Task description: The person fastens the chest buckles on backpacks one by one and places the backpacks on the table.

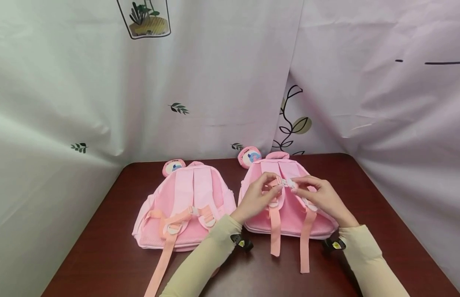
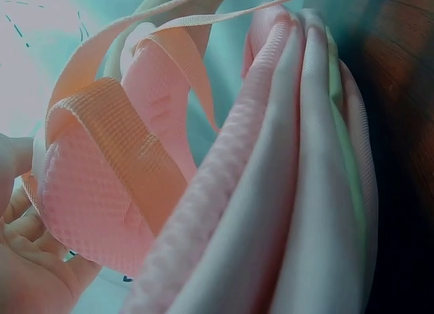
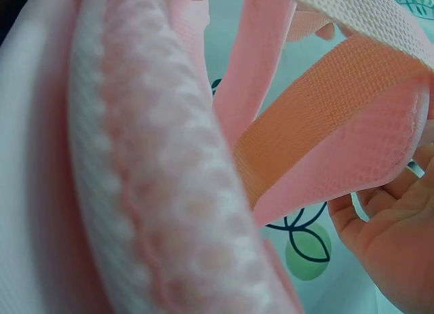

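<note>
A pink backpack (image 1: 289,222) lies strap side up at the right of the table. Above it, my left hand (image 1: 257,198) pinches the orange chest strap (image 1: 276,182) beside a white buckle (image 1: 286,183). From the other side my right hand (image 1: 322,198) grips that buckle's right end between thumb and fingers. Whether the buckle's halves are clicked together I cannot tell. Both padded shoulder straps are lifted, as the pink strap (image 2: 88,205) in the left wrist view shows, and orange webbing (image 3: 339,97) crosses near my right hand in the right wrist view.
A second pink backpack (image 1: 163,231) lies at the left, its chest strap (image 1: 183,214) running across to a white buckle (image 1: 193,210). Small round pouches (image 1: 249,157) sit behind both bags. Loose orange strap ends (image 1: 305,247) trail over the dark red table (image 1: 104,231). Printed curtains (image 1: 215,82) enclose the table.
</note>
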`<move>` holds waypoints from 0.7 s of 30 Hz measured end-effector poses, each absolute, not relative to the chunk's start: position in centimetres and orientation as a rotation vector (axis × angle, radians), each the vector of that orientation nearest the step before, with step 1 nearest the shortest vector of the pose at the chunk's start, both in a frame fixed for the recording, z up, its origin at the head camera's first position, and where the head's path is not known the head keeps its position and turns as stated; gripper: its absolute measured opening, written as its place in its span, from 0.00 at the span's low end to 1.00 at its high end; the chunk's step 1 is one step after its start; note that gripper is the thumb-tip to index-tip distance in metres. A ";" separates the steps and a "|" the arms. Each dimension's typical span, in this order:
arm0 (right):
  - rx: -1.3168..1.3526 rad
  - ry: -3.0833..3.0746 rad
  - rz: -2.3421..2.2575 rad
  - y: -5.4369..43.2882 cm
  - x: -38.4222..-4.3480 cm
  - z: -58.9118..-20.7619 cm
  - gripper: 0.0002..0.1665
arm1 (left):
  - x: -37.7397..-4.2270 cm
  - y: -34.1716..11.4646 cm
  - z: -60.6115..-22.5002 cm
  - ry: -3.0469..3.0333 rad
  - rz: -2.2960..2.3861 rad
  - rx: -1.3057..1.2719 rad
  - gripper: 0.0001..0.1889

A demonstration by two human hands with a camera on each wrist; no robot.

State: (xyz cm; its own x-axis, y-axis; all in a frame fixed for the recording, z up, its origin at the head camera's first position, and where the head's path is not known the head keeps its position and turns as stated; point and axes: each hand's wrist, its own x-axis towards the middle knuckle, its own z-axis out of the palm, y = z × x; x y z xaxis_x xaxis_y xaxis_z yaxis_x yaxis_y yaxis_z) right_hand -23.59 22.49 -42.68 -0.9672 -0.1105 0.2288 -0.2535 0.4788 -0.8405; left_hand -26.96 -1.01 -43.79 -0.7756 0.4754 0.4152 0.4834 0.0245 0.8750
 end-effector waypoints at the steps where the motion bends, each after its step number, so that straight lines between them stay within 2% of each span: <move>1: 0.325 -2.583 1.497 22.5 -23.6 -42.7 0.25 | -27.0 -1.0 -43.8 -2.253 -1.894 -1.045 0.13; 21: 0.380 -2.628 1.394 22.5 -23.7 -43.1 0.24 | -26.9 -0.8 -44.2 -2.333 -1.690 -1.086 0.15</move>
